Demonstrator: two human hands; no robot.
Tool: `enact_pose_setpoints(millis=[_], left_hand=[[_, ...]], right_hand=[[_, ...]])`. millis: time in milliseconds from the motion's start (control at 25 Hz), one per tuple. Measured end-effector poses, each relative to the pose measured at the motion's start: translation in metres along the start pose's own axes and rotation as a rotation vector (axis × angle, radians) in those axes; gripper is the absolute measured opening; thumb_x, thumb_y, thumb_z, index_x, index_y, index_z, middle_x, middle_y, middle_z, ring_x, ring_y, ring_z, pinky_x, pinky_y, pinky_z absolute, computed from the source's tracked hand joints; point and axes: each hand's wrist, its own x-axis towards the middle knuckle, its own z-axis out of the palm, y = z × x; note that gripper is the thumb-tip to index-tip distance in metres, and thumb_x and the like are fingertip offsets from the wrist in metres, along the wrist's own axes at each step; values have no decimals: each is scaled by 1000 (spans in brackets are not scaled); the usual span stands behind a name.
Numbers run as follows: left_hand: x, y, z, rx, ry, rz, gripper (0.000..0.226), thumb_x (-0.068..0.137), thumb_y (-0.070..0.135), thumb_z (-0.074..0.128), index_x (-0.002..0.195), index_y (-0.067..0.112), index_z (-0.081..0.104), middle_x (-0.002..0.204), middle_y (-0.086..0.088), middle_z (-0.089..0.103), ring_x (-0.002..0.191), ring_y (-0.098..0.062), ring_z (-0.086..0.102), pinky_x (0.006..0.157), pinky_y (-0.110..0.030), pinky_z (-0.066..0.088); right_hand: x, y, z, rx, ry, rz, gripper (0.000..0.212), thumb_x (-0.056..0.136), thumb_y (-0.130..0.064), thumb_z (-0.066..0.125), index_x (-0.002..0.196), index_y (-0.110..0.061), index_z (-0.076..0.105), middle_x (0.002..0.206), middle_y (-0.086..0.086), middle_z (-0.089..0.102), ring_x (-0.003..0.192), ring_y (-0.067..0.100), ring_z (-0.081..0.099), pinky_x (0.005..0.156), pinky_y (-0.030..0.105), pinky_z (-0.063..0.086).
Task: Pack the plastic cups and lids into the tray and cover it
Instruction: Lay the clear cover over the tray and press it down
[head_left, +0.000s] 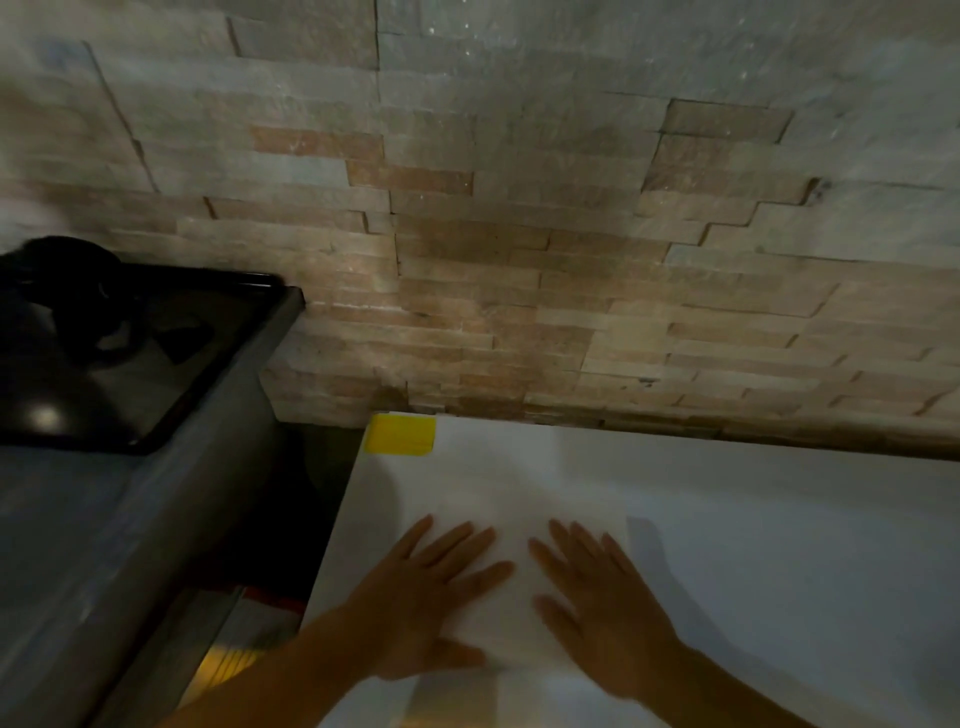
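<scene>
In the head view, both hands lie flat with fingers spread, gripping nothing: the left hand (426, 597) and right hand (597, 603) press side by side on a white sheet (519, 493) atop a white surface (779, 545). No cups, lids or tray can be seen, so whether they sit under the sheet I cannot tell; judging by the flat palms, this may be the covering step, near the end. The sheet looks thin, pale and smooth. A yellow tag (400, 434) marks the far corner; a black tray-like stand (208, 364) sits left, a stone wall (519, 208) behind.
</scene>
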Motion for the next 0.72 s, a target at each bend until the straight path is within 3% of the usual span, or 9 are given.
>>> enact_pose_setpoints(millis=[120,160,280,400,480,600,720], left_hand=[[-1,2,-4,78,-50,-21,79,84,77,25,147,30,32,150,-5,42,135,-26,43,109,-59,31],[-2,2,-5,106,-51,-6,79,85,75,24,149,29,26,154,-6,34,139,-28,35,112,-62,24],[0,-5,-4,96,-68,97,81,89,69,25,149,32,-15,160,-3,-11,145,-28,-14,108,-59,-19],[1,-5,-3,71,-97,115,81,92,64,25,142,33,-30,155,0,-25,139,-25,-30,103,-53,-29],[0,-5,-2,90,-65,127,80,93,61,28,147,28,-19,158,-4,-13,142,-28,-18,105,-59,-19],[-2,-3,0,179,-21,123,77,90,62,36,151,17,20,155,-10,30,141,-29,26,109,-58,23],[-2,-3,12,105,10,129,75,91,65,32,150,19,25,155,-8,32,141,-28,30,114,-56,25]], right_hand=[[-22,-7,-1,-122,-36,-102,71,86,-73,29,144,-33,39,149,2,47,133,28,48,109,43,12],[-23,-8,-1,-141,-50,-123,76,83,-76,31,145,-31,39,149,3,47,133,29,48,106,47,18],[-23,-6,-3,-190,-46,-139,78,82,-76,35,145,-31,40,149,4,46,133,32,48,103,51,20],[-23,-7,-3,-208,-81,-144,76,82,-74,37,144,-29,41,148,6,47,132,33,49,104,52,19],[-23,-7,0,-201,-71,-151,77,82,-73,39,144,-28,42,148,6,47,131,33,49,104,54,19],[-23,-6,3,-202,-56,-180,76,82,-70,42,143,-25,42,149,4,47,132,32,49,102,57,23],[-23,-5,5,-216,-17,-216,74,86,-68,37,144,-23,40,150,3,45,134,30,46,103,54,23]])
